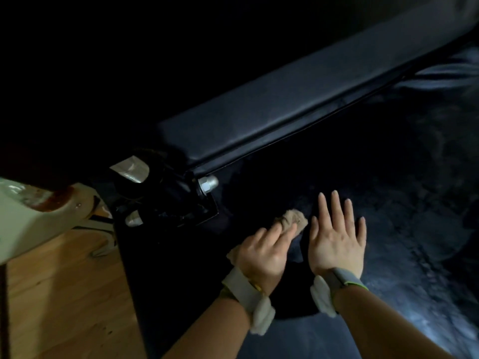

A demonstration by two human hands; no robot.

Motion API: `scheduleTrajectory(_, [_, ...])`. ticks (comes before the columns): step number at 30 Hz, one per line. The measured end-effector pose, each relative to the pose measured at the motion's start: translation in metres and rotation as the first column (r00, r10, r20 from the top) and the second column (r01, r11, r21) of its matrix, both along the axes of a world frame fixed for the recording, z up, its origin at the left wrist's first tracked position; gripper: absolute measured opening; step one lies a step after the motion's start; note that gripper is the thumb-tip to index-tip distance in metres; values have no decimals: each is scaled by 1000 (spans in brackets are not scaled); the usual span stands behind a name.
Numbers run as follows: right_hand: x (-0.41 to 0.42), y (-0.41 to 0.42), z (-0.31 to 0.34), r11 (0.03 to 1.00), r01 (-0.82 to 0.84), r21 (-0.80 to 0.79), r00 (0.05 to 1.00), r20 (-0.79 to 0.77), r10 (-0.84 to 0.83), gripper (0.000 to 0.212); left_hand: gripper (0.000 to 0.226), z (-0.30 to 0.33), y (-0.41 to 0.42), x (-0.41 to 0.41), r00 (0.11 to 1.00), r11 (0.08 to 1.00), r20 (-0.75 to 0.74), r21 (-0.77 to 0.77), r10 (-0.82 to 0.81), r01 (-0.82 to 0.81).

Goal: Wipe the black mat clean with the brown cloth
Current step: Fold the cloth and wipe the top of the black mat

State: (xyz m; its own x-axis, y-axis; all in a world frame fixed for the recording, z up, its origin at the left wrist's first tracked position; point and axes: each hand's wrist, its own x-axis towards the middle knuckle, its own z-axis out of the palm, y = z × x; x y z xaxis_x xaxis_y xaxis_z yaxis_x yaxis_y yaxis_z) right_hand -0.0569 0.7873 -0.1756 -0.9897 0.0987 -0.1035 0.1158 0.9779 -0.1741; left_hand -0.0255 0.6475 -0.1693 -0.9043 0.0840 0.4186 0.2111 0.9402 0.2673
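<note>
Most of the upper left of the frame is lost in darkness, and nothing can be made out there. The black mat (388, 255) fills the lower right, its far edge cut off by the frame. A long black padded bench (285, 104) crosses from centre to upper right, its end hidden in shadow, with a silver bolt (207, 183) at its frame. Wooden floor (64, 294) shows at lower left. The right hand (337, 242) lies flat on the mat, fingers straight and spread. Just beside it, the left hand (264, 251) presses the brown cloth (294, 218) onto the mat; its fingers cover most of the cloth
</note>
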Motion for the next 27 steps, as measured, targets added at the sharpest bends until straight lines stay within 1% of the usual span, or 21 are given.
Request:
scheduleTrajectory(1, [0,0,0,1000,-2,-3,1000,-3,2,59,32,-3,-9,1,996,996,-36,-49,-78,76])
scheduleTrajectory(2, [0,0,0,1000,0,-3,1000,-6,0,58,33,-5,-25,-1,992,985,-36,-126,-120,115])
scheduleTrajectory(3, [1,0,0,1000,1,-1,1000,-4,-1,58,35,-5,-44,-6,994,975,-10,-199,-107,103])
scheduleTrajectory(4, [1,1,0,1000,1,3,1000,-2,-1,57,38,-5,-64,-11,999,969,26,-243,-29,35])
scheduleTrajectory(5, [1,1,0,1000,1,5,1000,0,-1,57,40,-6,-83,-17,995,963,31,-257,91,-80])
scheduleTrajectory(6, [2,1,1,1000,-1,5,1000,-1,1,56,40,-5,-98,-20,976,947,7,-247,216,-207])
scheduleTrajectory(7, [3,0,2,1000,-4,7,1000,1,4,56,38,-5,-104,-18,953,926,-25,-231,302,-299])
scheduleTrajectory(8, [3,0,2,1000,-4,7,1000,2,4,55,35,-6,-104,-17,943,917,-50,-220,329,-332])
scheduleTrajectory(11, [4,1,3,1000,-8,-1,1000,8,8,55,35,-7,-99,-16,963,935,-54,-230,263,-268])
scheduleTrajectory(14, [5,1,2,1000,-13,-2,1000,15,13,55,36,-3,-101,-16,965,935,-1,-246,263,-256])
scheduleTrajectory(17, [6,0,2,1000,-17,5,1000,17,17,55,35,-6,-102,-17,962,934,19,-248,272,-259])
scheduleTrajectory(21, [7,-3,1,1000,-4,-3,1000,9,4,56,36,-8,-102,-19,944,931,60,-199,324,-307])
scheduleTrajectory(23, [6,-4,-1,1000,-11,-13,1000,-8,10,56,38,-1,-96,-20,931,930,66,-103,360,-353])
scheduleTrajectory(24, [7,-5,-2,1000,-15,-18,1000,-15,15,56,39,2,-89,-16,921,926,93,-40,378,-376])
scheduleTrajectory(25, [7,-5,-3,999,-23,-23,1000,-22,22,56,39,6,-77,-11,926,936,164,31,341,-350])
scheduleTrajectory(26, [8,-6,-3,999,-23,-26,999,-32,22,56,37,9,-62,0,939,958,241,91,245,-273])
scheduleTrajectory(27, [9,-6,-3,999,-16,-31,999,-45,15,56,36,8,-45,14,950,977,290,140,113,-159])
